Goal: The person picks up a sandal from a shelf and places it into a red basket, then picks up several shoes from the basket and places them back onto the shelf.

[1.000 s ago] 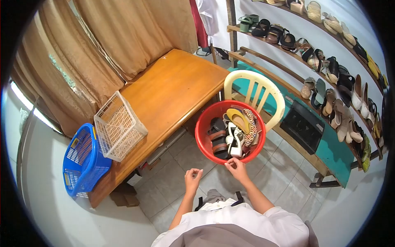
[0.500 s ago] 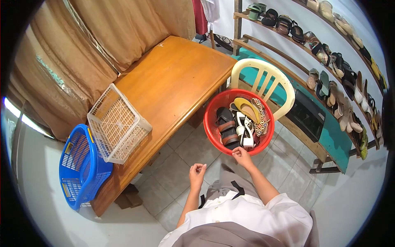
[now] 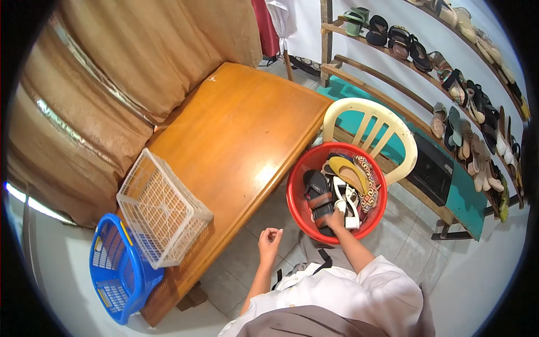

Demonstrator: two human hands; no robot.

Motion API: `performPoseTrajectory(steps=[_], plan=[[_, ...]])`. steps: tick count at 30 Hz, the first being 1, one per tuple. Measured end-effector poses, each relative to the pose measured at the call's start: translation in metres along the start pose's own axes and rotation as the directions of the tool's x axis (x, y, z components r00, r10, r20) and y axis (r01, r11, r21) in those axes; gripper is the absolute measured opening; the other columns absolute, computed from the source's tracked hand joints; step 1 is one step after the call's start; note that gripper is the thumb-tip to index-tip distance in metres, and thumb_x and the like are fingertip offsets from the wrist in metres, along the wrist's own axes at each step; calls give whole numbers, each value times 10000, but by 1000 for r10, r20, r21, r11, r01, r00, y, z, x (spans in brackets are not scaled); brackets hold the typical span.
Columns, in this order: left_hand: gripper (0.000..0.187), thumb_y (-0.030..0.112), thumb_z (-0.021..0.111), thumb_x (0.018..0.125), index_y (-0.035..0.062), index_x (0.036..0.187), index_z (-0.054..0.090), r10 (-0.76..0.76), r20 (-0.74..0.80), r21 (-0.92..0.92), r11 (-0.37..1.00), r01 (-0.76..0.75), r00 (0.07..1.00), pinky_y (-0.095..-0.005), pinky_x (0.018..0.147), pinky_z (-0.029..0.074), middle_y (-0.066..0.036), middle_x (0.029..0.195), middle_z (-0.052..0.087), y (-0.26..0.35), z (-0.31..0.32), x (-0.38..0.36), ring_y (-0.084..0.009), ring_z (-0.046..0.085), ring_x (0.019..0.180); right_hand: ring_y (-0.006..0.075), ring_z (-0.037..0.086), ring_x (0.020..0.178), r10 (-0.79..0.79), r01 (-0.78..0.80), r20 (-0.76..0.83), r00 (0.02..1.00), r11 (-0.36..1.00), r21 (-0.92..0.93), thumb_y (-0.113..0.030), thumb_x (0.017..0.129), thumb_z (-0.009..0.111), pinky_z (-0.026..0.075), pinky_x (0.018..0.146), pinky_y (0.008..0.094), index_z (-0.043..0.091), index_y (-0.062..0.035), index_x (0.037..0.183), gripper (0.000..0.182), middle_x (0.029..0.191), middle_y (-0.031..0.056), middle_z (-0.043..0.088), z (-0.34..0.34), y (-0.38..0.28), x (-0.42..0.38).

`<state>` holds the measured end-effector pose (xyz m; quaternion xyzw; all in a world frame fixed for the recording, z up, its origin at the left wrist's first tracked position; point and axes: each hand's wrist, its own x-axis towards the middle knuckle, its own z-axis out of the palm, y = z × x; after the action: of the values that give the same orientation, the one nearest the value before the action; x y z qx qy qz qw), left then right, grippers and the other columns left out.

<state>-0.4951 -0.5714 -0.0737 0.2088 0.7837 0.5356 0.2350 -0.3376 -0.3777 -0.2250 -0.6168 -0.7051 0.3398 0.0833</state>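
Right hand [image 3: 336, 219]: at the white sandal [image 3: 341, 205] inside the red basket [image 3: 295, 205]; whether your fingers had closed, I couldn't tell.
Left hand [image 3: 270, 241]: half-curled outside, nothing visible in it.
Red basket: stood before the cream chair [image 3: 362, 104]; steadying its rim suited your left hand.
White sandal: lay beside the brown-strapped sandal [image 3: 320, 200]; a strap hold seemed neatest.

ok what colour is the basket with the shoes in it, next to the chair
The basket is red, seen best in the head view.
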Motion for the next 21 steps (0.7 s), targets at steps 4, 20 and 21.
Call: performPoseTrajectory(steps=[4, 20, 21], plan=[[168, 187, 663, 757, 37, 740, 590, -17, 32, 31, 999, 16, 999, -212, 578, 377, -1, 702, 492, 20, 1, 38, -79, 441, 624, 380, 510, 971, 56, -41, 31, 998, 936, -351, -280, 675, 647, 432, 833, 432, 426, 34, 1107, 578, 1011, 225, 511, -11, -42, -3], [145, 160, 655, 775, 43, 738, 577, -130, 343, 13, 991, 133, 930, -199, 557, 354, 33, 665, 475, 22, -17, 111, -52, 427, 619, 281, 560, 1005, 471, -371, 205, 858, 843, -389, -360, 654, 725, 477, 802, 378, 456, -29, 1171, 670, 1171, 130, 501, 4, -51, 55], [145, 159, 655, 776, 44, 736, 576, -114, 347, 1, 993, 121, 931, -194, 553, 351, 37, 660, 474, 21, -20, 117, -49, 424, 611, 274, 557, 1012, 480, -381, 231, 847, 849, -366, -352, 654, 728, 476, 808, 374, 470, -34, 1160, 651, 1149, 128, 524, 2, -53, 57]])
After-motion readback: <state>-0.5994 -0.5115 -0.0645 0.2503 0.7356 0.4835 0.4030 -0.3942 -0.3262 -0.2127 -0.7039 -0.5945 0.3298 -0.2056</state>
